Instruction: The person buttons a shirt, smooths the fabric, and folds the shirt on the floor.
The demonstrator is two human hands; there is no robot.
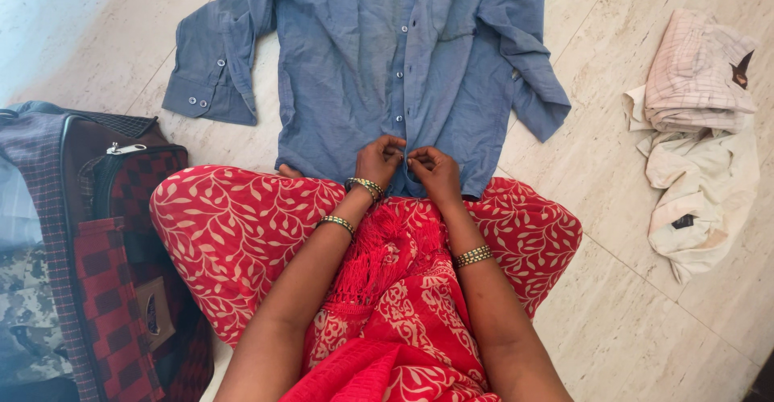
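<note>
While both hands, left hand and right hand, pinch its bottom hem, one blue shirt spreads ahead on the floor, two folded garments lying well right.

Bare floor lies open to the right, up to the heap of pale clothes. On the left the checked bag crowds in, touching the knee; the blue shirt covers the floor ahead.
</note>
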